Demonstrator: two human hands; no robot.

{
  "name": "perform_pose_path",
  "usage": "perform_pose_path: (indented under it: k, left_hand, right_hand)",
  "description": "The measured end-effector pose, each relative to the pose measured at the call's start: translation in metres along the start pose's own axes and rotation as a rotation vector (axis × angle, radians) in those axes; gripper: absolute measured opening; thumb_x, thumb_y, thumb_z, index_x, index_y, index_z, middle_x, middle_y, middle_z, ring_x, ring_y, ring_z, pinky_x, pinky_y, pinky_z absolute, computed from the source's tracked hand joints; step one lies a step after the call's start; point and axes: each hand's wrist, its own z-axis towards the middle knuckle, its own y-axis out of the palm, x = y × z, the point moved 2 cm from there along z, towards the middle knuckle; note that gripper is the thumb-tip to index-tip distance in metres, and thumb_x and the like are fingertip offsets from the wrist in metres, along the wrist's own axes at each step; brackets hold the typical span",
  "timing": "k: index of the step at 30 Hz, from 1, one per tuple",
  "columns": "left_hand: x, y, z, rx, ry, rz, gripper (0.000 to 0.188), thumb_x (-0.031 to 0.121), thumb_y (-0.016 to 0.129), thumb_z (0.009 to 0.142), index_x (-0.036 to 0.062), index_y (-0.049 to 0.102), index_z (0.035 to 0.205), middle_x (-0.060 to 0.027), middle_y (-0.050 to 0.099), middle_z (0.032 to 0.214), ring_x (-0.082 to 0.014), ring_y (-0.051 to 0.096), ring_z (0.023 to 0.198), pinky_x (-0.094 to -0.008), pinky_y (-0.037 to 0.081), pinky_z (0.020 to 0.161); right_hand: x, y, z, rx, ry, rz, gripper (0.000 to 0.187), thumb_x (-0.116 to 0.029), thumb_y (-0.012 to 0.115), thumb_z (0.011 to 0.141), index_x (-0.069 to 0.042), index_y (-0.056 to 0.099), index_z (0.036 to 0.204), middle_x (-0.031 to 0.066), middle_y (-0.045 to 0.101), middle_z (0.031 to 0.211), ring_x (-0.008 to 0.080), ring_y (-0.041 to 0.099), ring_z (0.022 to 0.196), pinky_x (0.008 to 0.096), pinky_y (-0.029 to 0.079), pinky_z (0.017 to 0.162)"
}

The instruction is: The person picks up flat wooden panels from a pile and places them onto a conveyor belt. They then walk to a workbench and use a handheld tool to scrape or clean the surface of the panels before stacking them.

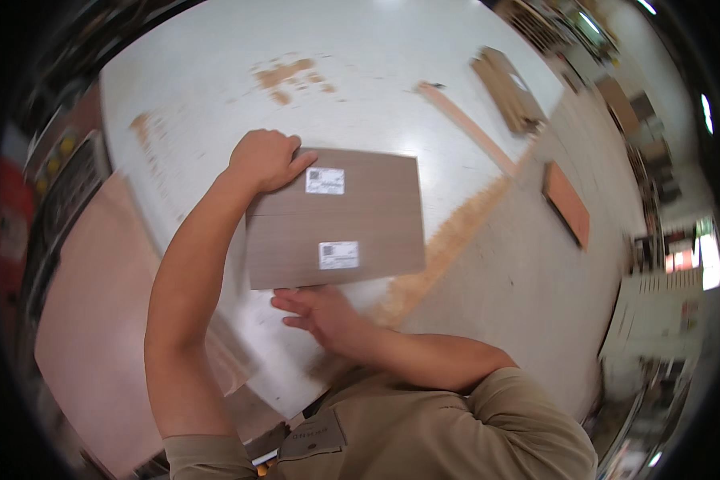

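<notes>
A large white table [360,56], worn through to brown in patches, is seen filling most of the view. A pale pinkish sheet [88,320] is seen off the table's left edge. On the table's near-middle, 2 brown panels [336,220] are laid flat and edge to edge, forming one rectangle with a seam running across it; each is marked by a white sticker.

The far left corner of the panels is gripped by the left hand [264,158], its fingers curled over the edge and the thumb pressed on the top face. The near edge of the panels is met by the right hand [320,312], held flat and open, its fingers spread along and just beneath that edge; whether anything is actually pinched there cannot be told.

To the right of the panels, a drift of sawdust [448,240] is spread on the table. Beyond the panels to the right, a narrow wooden strip [464,126] is laid at a slant, a stack of brown boards [508,90] is seen further off, and a small orange-brown board [566,202] is set well to the right.
</notes>
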Motion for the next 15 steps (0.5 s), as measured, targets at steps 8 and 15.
perform_pose_path:
  k: [8, 15]
  left_hand:
    - [0.065, 0.065, 0.041, 0.097, -0.091, 0.091, 0.063, 0.037, 0.056, 0.094, 0.0102, 0.038, 0.148, -0.0245, 0.040, 0.148, -0.0468, 0.031, 0.138, -0.0579, 0.022, 0.114]
    - [0.059, 0.079, 0.013, 0.003, -0.616, 0.258, 0.065, 0.052, 0.036, 0.101, 0.0164, 0.026, 0.154, -0.0214, 0.028, 0.156, -0.0454, 0.027, 0.142, -0.0596, 0.022, 0.114]
  right_hand:
    - [-0.086, -0.049, -0.022, -0.310, -0.275, -0.618, 0.022, -0.010, 0.059, 0.086, 0.001, 0.058, 0.105, 0.0133, 0.069, 0.087, 0.0235, 0.070, 0.075, 0.0367, 0.055, 0.058]
    - [-0.301, -0.200, -0.021, 0.734, -1.097, -1.441, 0.048, -0.025, 0.068, 0.081, 0.001, 0.058, 0.121, 0.0227, 0.058, 0.121, 0.0387, 0.050, 0.120, 0.0503, 0.040, 0.099]
